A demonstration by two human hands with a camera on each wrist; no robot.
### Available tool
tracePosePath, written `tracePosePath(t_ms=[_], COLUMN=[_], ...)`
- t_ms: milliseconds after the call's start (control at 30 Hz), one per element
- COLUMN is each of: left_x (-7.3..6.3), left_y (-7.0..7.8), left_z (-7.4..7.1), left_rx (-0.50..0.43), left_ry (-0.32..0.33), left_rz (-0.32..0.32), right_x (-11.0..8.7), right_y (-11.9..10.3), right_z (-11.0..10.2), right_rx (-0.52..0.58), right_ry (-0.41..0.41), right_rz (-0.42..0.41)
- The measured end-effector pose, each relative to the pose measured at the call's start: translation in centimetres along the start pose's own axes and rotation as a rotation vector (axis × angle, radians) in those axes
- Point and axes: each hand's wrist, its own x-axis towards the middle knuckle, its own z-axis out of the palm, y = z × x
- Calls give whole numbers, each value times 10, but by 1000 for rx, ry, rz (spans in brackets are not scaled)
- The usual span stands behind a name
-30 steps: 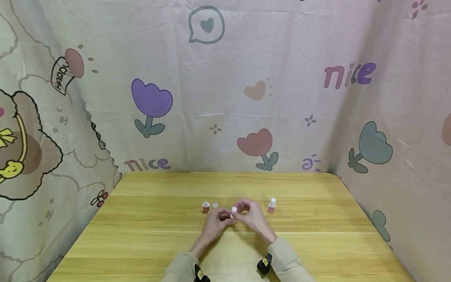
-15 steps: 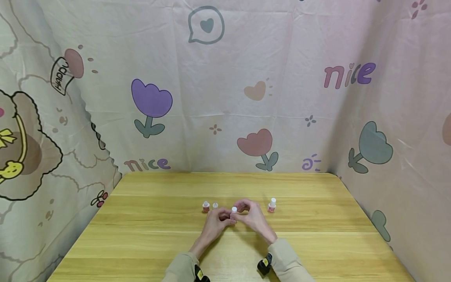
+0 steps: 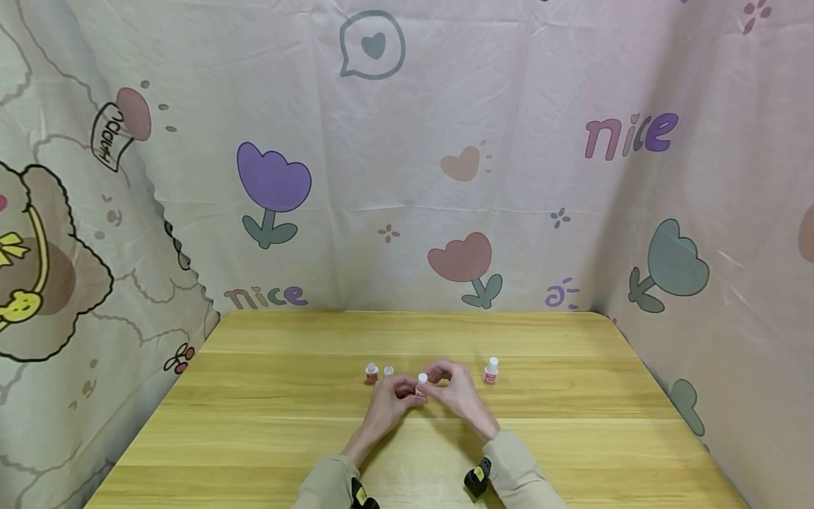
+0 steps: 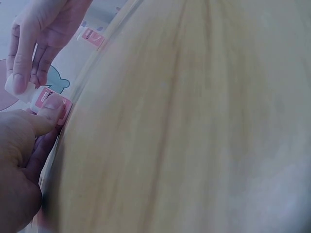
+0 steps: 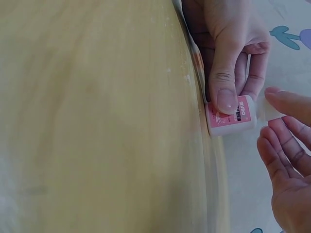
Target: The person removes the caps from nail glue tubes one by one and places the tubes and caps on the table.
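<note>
A small white glue bottle point(image 3: 422, 389) with a pink label stands at the middle of the table, held by both hands. My left hand point(image 3: 386, 406) grips its body, the thumb lying over the label in the left wrist view. On the white cap point(image 4: 18, 90), my right hand point(image 3: 459, 393) pinches with thumb and fingers. In the right wrist view the bottle point(image 5: 232, 116) appears sideways, its base near the table surface. Part of the label is hidden under the left thumb.
Left of the hands stand two similar bottles with narrow nozzle tops, one reddish bottle point(image 3: 372, 375) and another point(image 3: 388, 371) partly behind the left hand. A capped bottle point(image 3: 491, 371) stands to the right. Patterned cloth point(image 3: 394, 184) hangs around the wooden table point(image 3: 286, 396).
</note>
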Motion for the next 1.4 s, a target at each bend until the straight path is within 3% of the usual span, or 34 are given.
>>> tracePosePath(t_ms=[433,667,833,1000,1233,1400], left_x=[0,0,0,0,-1,-1], left_y=[0,-1,0,2,2,2], left_z=[0,1,1,1,1,1], left_rx=[31,29,11,12,28,32], left_ry=[15,13,7,3,0,2], left_rz=[-1,37,12,-23,-12,-10], right_x=[-1,-2,-2,-3,-9,-9], right_y=[0,2,0,-11,-37,-33], right_z=[-1,-1,0,-2,-13,-12], right_rx=[-1,34,22,31,76,98], right_ry=[-27,-15,1,-4,-21,-4], right_rz=[-26,-34,-31,-17,-9,-16])
